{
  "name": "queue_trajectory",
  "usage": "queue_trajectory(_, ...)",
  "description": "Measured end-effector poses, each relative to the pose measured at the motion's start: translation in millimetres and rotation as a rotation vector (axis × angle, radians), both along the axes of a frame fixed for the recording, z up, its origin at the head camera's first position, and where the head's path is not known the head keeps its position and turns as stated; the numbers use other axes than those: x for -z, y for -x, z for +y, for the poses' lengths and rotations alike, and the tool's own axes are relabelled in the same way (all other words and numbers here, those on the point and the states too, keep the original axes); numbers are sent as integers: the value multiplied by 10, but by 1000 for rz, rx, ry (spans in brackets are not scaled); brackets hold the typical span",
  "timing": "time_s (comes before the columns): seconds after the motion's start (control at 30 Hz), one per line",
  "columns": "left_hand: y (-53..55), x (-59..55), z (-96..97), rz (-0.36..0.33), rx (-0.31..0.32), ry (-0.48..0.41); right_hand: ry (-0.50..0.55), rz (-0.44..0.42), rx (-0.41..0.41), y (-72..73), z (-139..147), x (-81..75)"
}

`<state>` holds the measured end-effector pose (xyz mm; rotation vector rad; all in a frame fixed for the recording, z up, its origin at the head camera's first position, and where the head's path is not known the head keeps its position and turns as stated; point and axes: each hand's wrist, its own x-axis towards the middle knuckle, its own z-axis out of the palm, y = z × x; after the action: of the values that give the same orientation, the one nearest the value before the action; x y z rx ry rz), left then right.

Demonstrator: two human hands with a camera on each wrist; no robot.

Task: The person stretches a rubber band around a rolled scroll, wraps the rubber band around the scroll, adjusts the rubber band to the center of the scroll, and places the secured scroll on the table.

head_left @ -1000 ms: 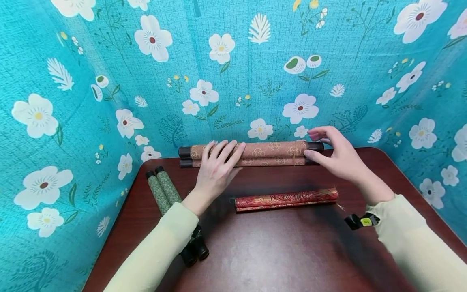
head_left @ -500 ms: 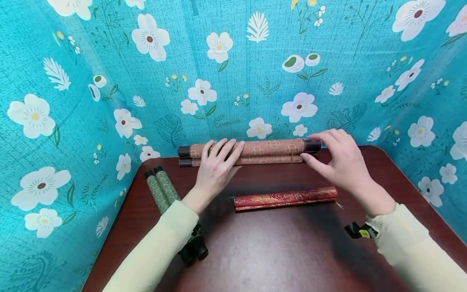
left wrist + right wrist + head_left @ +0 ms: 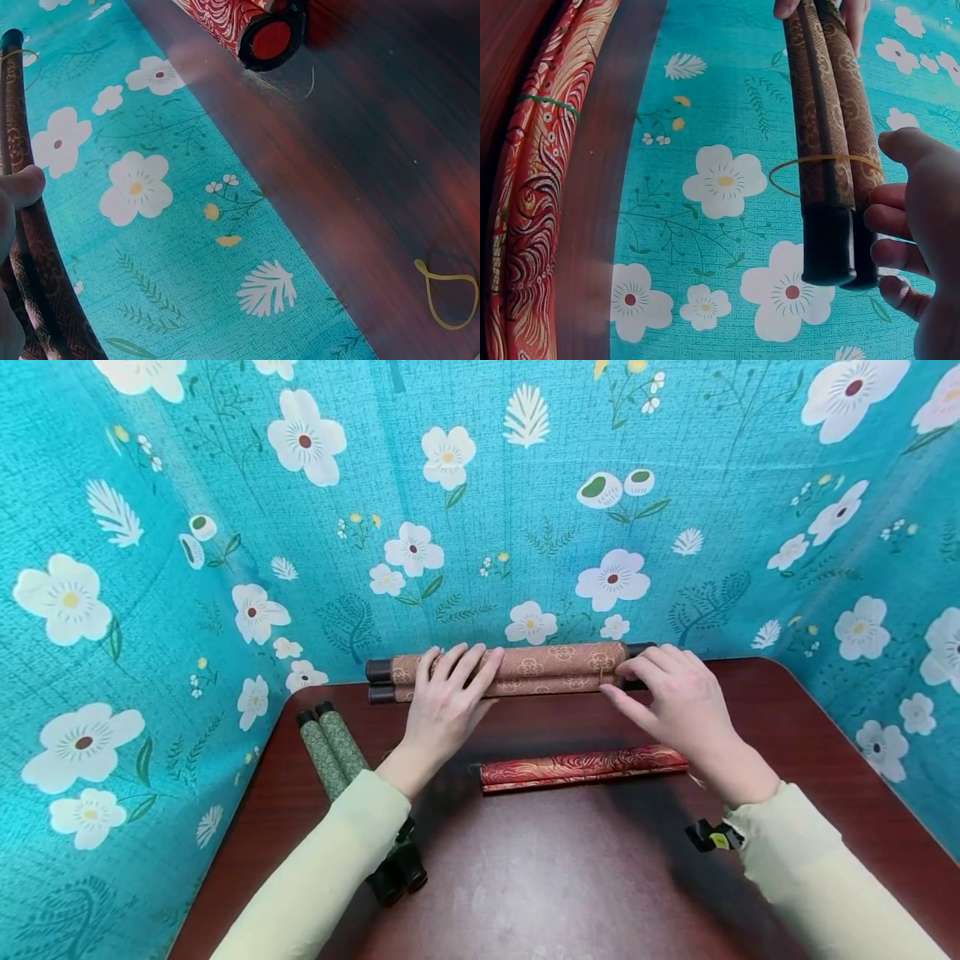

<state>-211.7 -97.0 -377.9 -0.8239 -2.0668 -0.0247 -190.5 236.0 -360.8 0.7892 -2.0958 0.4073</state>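
Note:
A brown patterned scroll (image 3: 536, 668) with black end knobs, rolled from both sides, lies across the far part of the head view. My left hand (image 3: 442, 706) grips it left of its middle, fingers over the top. At its right end, my right hand (image 3: 678, 697) is beside the knob with fingers bent loosely and thumb apart. A yellow rubber band (image 3: 832, 158) loops round the scroll near that end, bulging out on one side. My right fingertips (image 3: 889, 214) are close to the scroll's side; whether they touch the scroll or the band, I cannot tell.
A red and gold scroll (image 3: 581, 768) lies on the dark wooden table (image 3: 517, 877), with a green band (image 3: 553, 105) round it. At the left is a green scroll (image 3: 330, 747), partly under my left forearm. A loose yellow rubber band (image 3: 450, 300) lies on the table. Floral cloth hangs around.
My right hand has shifted left along the brown scroll's right end, and its fingers have drawn in closer to the thumb. The left hand keeps its grip in the same place.

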Motion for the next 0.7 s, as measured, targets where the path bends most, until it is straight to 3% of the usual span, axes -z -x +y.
queue_trajectory(0.2, 9, 17, 55, 16, -10, 3, -95, 65, 57, 53, -52, 38)
queue_trajectory(0.4, -6, 18, 98, 5, -6, -9, -108, 96, 90, 89, -83, 54)
queue_trajectory(0.6, -19, 7, 115, -15, -8, -16, -52, 84, 56, 105, -92, 78)
queue_trajectory(0.7, -19, 2, 115, -21, -7, -15, 53, 59, 7, 99, -120, 84)
